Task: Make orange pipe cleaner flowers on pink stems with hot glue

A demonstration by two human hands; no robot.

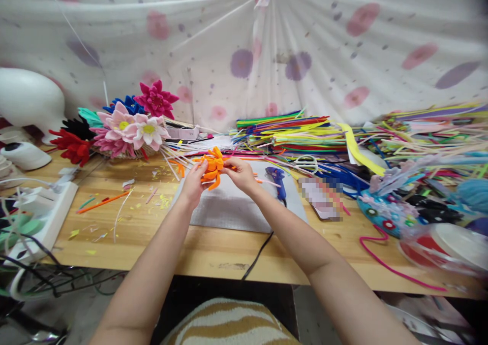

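Note:
An orange pipe-cleaner flower (214, 165) with curled petals is held up between my two hands over a grey mat (232, 214). My left hand (193, 182) is closed on its left side, thumb against the petals. The fingers of my right hand (241, 175) pinch at its right edge; a pale pink stick shows beyond that hand, and I cannot tell whether it belongs to the flower. A blue glue gun (277, 180) lies on the mat to the right of my right hand.
Finished flowers (133, 126) stand in a bunch at the back left. Bundles of coloured pipe cleaners (293, 134) line the back, with scissors (306, 164) in front. A power strip (53, 223) lies left, with cables; a black cord (258, 256) hangs over the table's front edge.

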